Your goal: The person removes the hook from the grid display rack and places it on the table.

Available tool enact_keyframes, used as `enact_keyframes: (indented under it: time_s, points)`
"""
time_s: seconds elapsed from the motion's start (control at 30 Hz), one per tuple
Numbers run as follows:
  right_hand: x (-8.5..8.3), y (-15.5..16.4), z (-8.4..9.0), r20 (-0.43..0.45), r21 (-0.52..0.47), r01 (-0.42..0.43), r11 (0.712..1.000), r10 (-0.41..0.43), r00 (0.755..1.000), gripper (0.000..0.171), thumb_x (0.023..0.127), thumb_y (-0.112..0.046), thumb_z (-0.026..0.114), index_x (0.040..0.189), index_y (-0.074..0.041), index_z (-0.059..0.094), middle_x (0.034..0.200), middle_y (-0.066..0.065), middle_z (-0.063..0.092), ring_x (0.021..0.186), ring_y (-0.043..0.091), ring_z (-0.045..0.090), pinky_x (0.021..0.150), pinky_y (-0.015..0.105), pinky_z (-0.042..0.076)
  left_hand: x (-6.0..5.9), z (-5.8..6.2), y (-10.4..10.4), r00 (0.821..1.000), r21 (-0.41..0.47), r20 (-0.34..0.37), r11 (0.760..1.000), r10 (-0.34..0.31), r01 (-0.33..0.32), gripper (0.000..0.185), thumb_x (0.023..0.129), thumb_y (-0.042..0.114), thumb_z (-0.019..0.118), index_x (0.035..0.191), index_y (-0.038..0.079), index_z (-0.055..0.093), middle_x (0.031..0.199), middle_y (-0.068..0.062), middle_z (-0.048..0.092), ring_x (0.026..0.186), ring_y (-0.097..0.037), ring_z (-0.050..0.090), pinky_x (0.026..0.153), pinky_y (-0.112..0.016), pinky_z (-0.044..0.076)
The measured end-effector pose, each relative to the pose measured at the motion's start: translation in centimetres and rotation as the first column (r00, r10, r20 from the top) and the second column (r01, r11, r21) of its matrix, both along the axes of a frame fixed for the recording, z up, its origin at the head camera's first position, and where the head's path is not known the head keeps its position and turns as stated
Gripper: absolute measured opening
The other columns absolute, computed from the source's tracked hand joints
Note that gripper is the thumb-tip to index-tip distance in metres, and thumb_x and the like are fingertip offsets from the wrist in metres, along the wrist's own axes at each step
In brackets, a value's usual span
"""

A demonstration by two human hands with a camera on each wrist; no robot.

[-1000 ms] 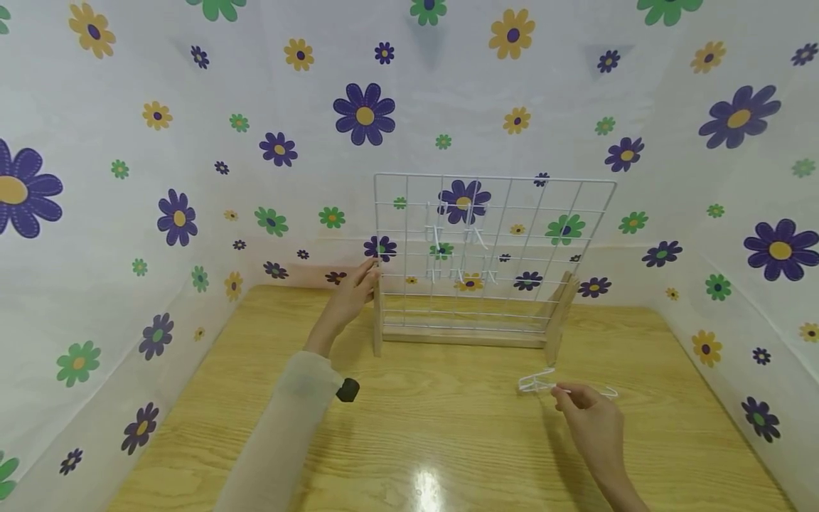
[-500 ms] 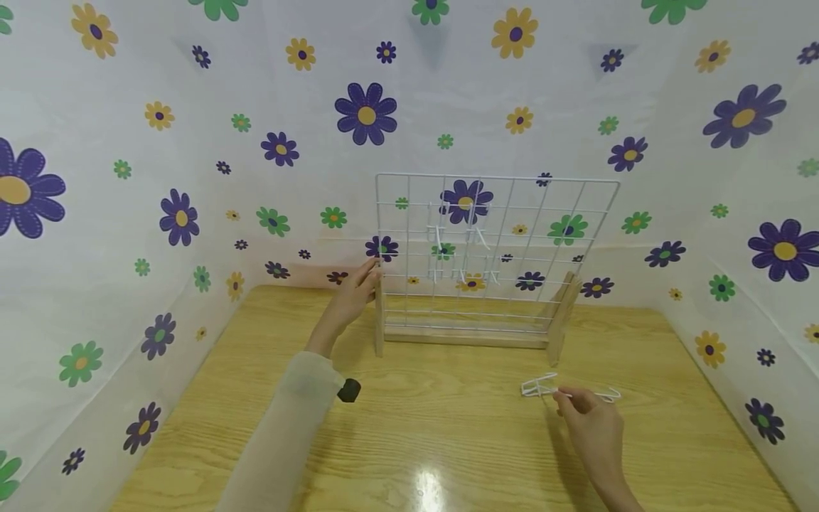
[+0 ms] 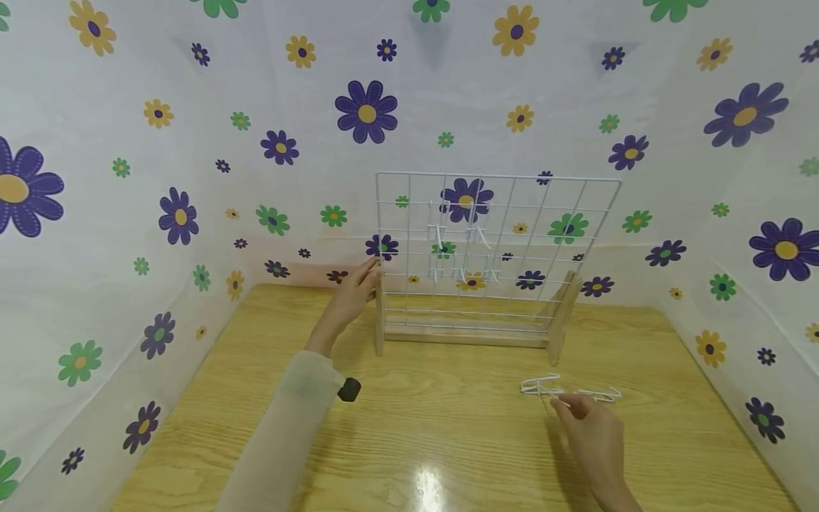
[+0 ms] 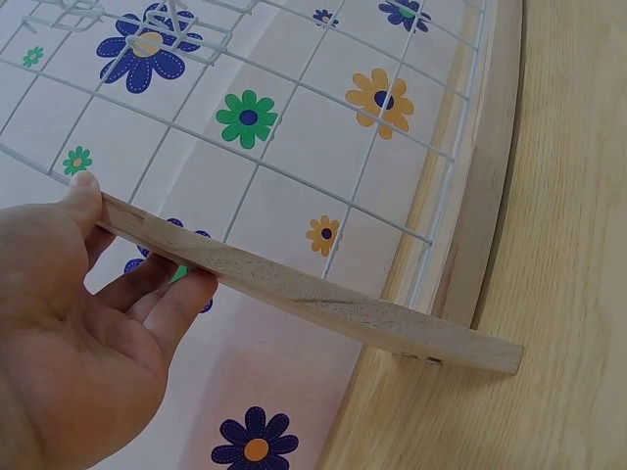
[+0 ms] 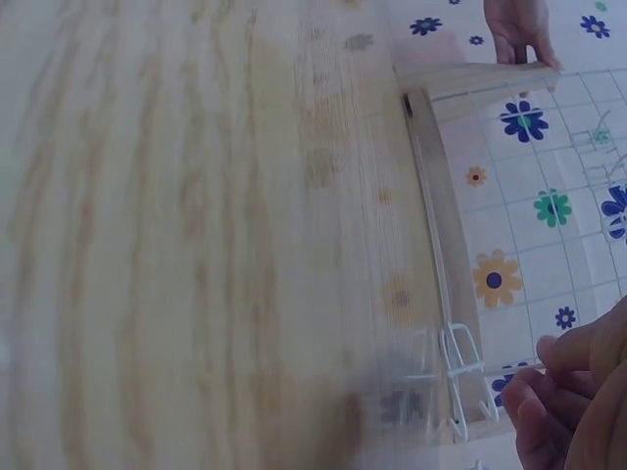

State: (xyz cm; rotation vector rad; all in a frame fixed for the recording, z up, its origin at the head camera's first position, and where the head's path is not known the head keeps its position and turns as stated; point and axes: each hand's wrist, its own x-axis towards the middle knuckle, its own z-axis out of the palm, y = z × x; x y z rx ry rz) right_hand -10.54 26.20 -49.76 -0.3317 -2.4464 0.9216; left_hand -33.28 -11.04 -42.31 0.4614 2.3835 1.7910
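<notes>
On the table (image 3: 448,427), right hand (image 3: 591,427) pinches a wire hook (image 3: 566,389).

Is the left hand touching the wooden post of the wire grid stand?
Touching. The left wrist view shows the left hand with its thumb on top of the wooden post and fingers beneath it.

White wire hook (image 3: 569,390) lies flat before upright wire grid rack (image 3: 493,249).
</notes>
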Motion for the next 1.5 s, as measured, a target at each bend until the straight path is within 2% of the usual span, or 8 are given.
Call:
enact_keyframes:
  time_s: [0.17, 0.4, 0.57, 0.77, 1.0, 1.27, 1.5]
  points:
    - [0.4, 0.1, 0.1, 0.029, -0.004, -0.008, 1.000, 0.008, 1.000, 0.009, 0.086, -0.007, 0.084, 0.088, 0.000, 0.078, 0.080, 0.014, 0.076, 0.062, 0.014, 0.065, 0.048, 0.018, 0.048, 0.0, 0.0, 0.1, 1.000, -0.006, 0.007, 1.000, 0.001, -0.001, 0.056, 0.113, 0.039, 0.041, 0.165, 0.023, 0.029, 0.167, -0.014, 0.031, 0.147, -0.038, 0.039, 0.114, -0.046, 0.045]
    - [1.0, 0.5, 0.5, 0.142, -0.001, -0.014, 1.000, 0.014, 0.990, 0.021, 0.090, -0.018, 0.083, 0.090, 0.002, 0.076, 0.080, 0.014, 0.076, 0.061, 0.017, 0.065, 0.048, 0.021, 0.048, 0.0, -0.1, 0.0, 1.000, 0.009, 0.002, 1.000, -0.012, 0.012, 0.056, 0.113, 0.038, 0.040, 0.165, 0.021, 0.028, 0.165, -0.016, 0.032, 0.147, -0.037, 0.039, 0.114, -0.046, 0.044]
    - [1.5, 0.7, 0.7, 0.270, -0.023, -0.016, 1.000, 0.021, 0.963, 0.028, 0.095, -0.026, 0.077, 0.097, 0.001, 0.075, 0.087, 0.015, 0.076, 0.051, 0.014, 0.053, 0.037, 0.025, 0.040, 0.0, 0.0, -0.1, 1.000, 0.012, -0.007, 1.000, -0.019, 0.019, 0.054, 0.114, 0.033, 0.038, 0.165, 0.019, 0.028, 0.163, -0.018, 0.036, 0.147, -0.038, 0.038, 0.114, -0.048, 0.044]
    - [1.9, 0.9, 0.6, 0.380, -0.014, -0.077, 0.997, 0.076, 0.922, 0.032, 0.098, -0.029, 0.071, 0.100, 0.003, 0.074, 0.083, 0.008, 0.074, 0.052, 0.015, 0.053, 0.040, 0.028, 0.042, 0.1, 0.2, 0.0, 1.000, -0.004, -0.003, 1.000, -0.012, 0.012, 0.053, 0.115, 0.032, 0.037, 0.165, 0.018, 0.028, 0.163, -0.017, 0.036, 0.147, -0.038, 0.039, 0.114, -0.049, 0.044]
    - [2.1, 0.9, 0.2, 0.430, 0.002, -0.094, 0.996, 0.084, 0.899, 0.027, 0.096, -0.028, 0.070, 0.097, -0.001, 0.074, 0.074, -0.002, 0.067, 0.052, 0.016, 0.050, 0.041, 0.028, 0.041, 0.2, 0.2, 0.0, 1.000, -0.009, 0.000, 1.000, -0.009, 0.009, 0.053, 0.115, 0.032, 0.037, 0.165, 0.021, 0.028, 0.164, -0.016, 0.035, 0.147, -0.038, 0.039, 0.114, -0.047, 0.044]
    - [2.0, 1.0, 0.0, 0.491, 0.001, -0.117, 0.993, 0.101, 0.865, 0.025, 0.093, -0.028, 0.070, 0.096, -0.004, 0.074, 0.074, -0.003, 0.066, 0.057, 0.016, 0.051, 0.045, 0.030, 0.043, 0.1, 0.1, -0.1, 1.000, -0.020, -0.001, 1.000, 0.000, 0.000, 0.054, 0.114, 0.036, 0.038, 0.165, 0.021, 0.029, 0.163, -0.017, 0.036, 0.146, -0.038, 0.040, 0.114, -0.047, 0.045]
    - [1.8, 1.1, -0.2, 0.508, 0.025, -0.139, 0.990, 0.107, 0.854, 0.023, 0.092, -0.028, 0.072, 0.092, -0.005, 0.073, 0.074, -0.003, 0.066, 0.062, 0.017, 0.054, 0.048, 0.031, 0.045, -0.1, 0.0, -0.1, 1.000, -0.015, -0.005, 1.000, -0.003, 0.003, 0.054, 0.114, 0.038, 0.039, 0.165, 0.023, 0.030, 0.165, -0.015, 0.033, 0.147, -0.037, 0.039, 0.115, -0.047, 0.044]
